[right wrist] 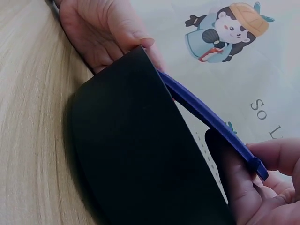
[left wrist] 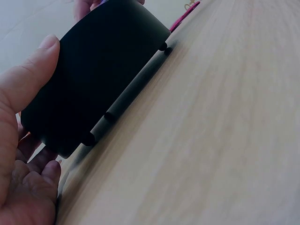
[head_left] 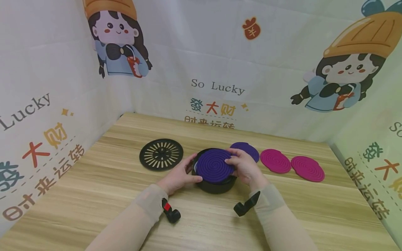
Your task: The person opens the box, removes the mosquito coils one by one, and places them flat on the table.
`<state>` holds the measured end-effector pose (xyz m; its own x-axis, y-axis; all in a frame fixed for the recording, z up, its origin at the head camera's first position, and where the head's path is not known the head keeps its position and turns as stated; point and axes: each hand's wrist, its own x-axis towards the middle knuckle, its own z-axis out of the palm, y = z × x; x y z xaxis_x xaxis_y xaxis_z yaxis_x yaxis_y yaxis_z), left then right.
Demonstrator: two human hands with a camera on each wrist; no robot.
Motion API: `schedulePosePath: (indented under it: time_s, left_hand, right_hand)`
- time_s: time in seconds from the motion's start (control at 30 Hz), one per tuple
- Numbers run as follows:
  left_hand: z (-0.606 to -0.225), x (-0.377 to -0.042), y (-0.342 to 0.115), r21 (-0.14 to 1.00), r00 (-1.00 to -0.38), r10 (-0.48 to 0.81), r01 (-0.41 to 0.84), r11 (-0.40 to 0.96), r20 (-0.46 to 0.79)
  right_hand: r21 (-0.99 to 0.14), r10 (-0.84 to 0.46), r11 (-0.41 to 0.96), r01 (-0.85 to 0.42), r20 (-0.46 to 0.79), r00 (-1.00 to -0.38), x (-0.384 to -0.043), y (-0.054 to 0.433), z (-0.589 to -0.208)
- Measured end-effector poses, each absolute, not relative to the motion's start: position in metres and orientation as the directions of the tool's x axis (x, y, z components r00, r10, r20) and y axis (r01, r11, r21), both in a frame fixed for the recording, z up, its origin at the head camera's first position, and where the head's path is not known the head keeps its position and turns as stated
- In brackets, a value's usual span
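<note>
A purple spiral mosquito coil (head_left: pixel 214 167) lies tilted over the mouth of a round black coil holder (head_left: pixel 216 188) at the middle of the table. My right hand (head_left: pixel 248 170) pinches the coil's right edge between thumb and fingers. That edge stands raised above the rim in the right wrist view, while the coil's far side (right wrist: pixel 176 86) meets the rim near my left hand (right wrist: pixel 101 35). With my left hand (head_left: pixel 179 177) I grip the holder's left side, thumb on its wall. Small feet (left wrist: pixel 88 138) show under the holder in the left wrist view.
A black slotted lid (head_left: pixel 161 153) lies flat to the left of the holder. Behind my right hand is another purple coil (head_left: pixel 249 152), followed rightward by two pink coils (head_left: pixel 275 161). A printed cloth (head_left: pixel 201 52) hangs behind the wooden table (head_left: pixel 103 167).
</note>
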<state>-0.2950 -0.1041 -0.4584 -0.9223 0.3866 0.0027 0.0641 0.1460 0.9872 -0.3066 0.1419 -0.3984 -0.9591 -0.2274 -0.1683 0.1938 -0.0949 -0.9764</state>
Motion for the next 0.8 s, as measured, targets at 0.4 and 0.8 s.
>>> schedulePosePath:
  time_s: [0.4, 0.8]
  left_hand:
    - [-0.458, -0.296, -0.104, 0.989, -0.922, 0.388, 0.070, 0.128, 0.016]
    - [-0.459, -0.295, -0.104, 0.992, -0.922, 0.387, 0.066, 0.104, 0.021]
  right_hand:
    - [-0.953, -0.218, -0.229, 0.200, -0.150, -0.964, -0.305, 0.150, -0.398]
    - [-0.907, -0.225, -0.338, 0.251, -0.181, -0.957, -0.302, 0.183, -0.394]
